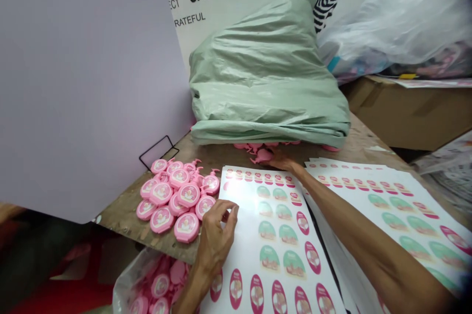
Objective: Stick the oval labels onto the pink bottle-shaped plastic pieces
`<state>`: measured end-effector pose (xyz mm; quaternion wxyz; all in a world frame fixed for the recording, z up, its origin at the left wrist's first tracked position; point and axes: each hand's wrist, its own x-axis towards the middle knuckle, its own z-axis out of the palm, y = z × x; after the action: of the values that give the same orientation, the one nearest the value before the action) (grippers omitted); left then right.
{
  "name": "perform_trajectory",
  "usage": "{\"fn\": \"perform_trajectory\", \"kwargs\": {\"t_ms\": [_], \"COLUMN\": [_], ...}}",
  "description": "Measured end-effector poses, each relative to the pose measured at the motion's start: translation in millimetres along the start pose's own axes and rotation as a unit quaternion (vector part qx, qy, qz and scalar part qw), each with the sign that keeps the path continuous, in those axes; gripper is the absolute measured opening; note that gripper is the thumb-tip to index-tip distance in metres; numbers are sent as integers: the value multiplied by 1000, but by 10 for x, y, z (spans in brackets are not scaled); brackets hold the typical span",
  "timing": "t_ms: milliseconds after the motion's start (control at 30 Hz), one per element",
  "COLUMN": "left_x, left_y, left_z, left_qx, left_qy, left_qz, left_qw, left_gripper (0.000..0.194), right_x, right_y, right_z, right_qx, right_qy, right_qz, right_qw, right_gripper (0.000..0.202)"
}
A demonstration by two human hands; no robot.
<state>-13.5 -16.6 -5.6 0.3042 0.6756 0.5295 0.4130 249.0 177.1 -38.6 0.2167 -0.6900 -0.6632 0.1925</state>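
My left hand [217, 228] is over the left edge of a sticker sheet [247, 225], its thumb and fingers pinched together; whatever is between them is too small to make out. My right hand [280, 159] reaches to the front edge of a green plastic bag [265, 78], its fingers at a pink bottle-shaped piece [263, 155]. Left of the sheet lies a heap of pink pieces [179, 183] with round labels. The sheet carries green, pink and oval stickers, with a gap in its left part.
More sticker sheets [391, 205] lie at the right. A clear bag [123, 279] of pink pieces hangs below the table's front edge. A pale panel [84, 82] stands at the left, near a black wire stand [159, 150]. Behind the right side is a cardboard box [398, 112].
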Motion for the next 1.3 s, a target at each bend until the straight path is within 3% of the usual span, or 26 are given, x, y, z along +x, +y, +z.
{"fn": "perform_trajectory", "kwargs": {"t_ms": [100, 167, 233, 333, 400, 467, 567, 667, 733, 833, 967, 1133, 1300], "left_x": [1, -10, -37, -107, -154, -178, -157, -98, -71, -63, -34, 188, 344], "left_y": [-28, -58, -70, -31, 7, 26, 1, -57, -87, -103, -108, -181, -356], "left_z": [-2, 43, 133, 276, 303, 246, 67, -48, -31, 72, 125, 77, 172], "left_qx": [-3, 6, 20, 9, -31, -76, -200, -354, -389, -392, -403, -369, -351], "left_qy": [-2, 24, 53, 51, 39, 57, 90, 59, 38, 27, 37, 67, 73], "left_qz": [-28, -40, -24, 3, -10, -45, -156, -258, -277, -283, -282, -240, -235], "left_qw": [1000, 999, 998, 999, 999, 994, 963, 897, 878, 875, 870, 895, 903], "left_gripper": [24, 24, 47, 78, 74, 63, 48, 43, 44, 46, 47, 54, 49], "right_x": [-180, -477, -891, -1539, -1838, -1955, -1819, -1531, -1384, -1297, -1292, -1218, -1185], "right_y": [-148, -301, -497, -804, -947, -1004, -967, -904, -880, -832, -725, -694, -732], "right_z": [-90, -96, -37, 133, 232, 273, 263, 319, 411, 527, 516, 498, 628], "right_qx": [43, 75, 120, 282, 320, 319, 266, 172, 104, 56, 33, -3, -46], "right_qy": [-21, -51, -100, -187, -208, -220, -176, -54, -2, 16, 22, 68, 108], "right_qz": [-8, -21, -34, -14, -17, -40, -47, -55, -68, -84, -117, -104, -123], "right_qw": [999, 996, 987, 941, 924, 921, 946, 982, 992, 995, 992, 992, 985], "right_gripper": [68, 62, 62, 55, 53, 50, 43, 34, 27, 22, 22, 19, 15]}}
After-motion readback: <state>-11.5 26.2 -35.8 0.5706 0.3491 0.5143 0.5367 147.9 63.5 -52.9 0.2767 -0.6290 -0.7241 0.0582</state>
